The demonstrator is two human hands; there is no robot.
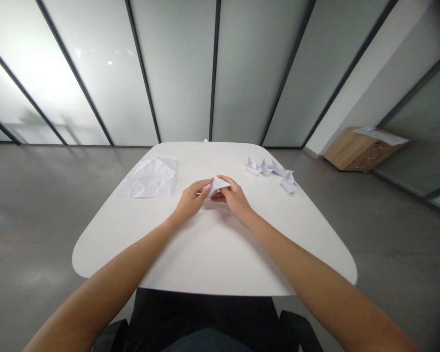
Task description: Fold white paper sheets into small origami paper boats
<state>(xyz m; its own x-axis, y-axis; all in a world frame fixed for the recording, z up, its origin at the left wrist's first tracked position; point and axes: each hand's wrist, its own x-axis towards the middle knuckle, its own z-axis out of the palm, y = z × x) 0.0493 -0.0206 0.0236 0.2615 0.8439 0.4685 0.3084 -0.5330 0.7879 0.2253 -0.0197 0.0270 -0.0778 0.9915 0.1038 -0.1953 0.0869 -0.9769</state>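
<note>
My left hand (191, 198) and my right hand (234, 197) meet at the middle of a white rounded table (212, 254). Between their fingertips they pinch a small folded piece of white paper (219, 186), its point aimed away from me. To the left of my left hand lies a larger sheet of white paper (150, 178), opened out and marked with a web of creases. Beyond my right hand sits a loose group of small white folded paper figures (269, 169), apart from both hands.
A wooden cabinet (361, 149) with papers on top stands on the grey floor at the right. Frosted glass panels with dark frames run behind the table. A black chair (205, 322) sits at my side of the table.
</note>
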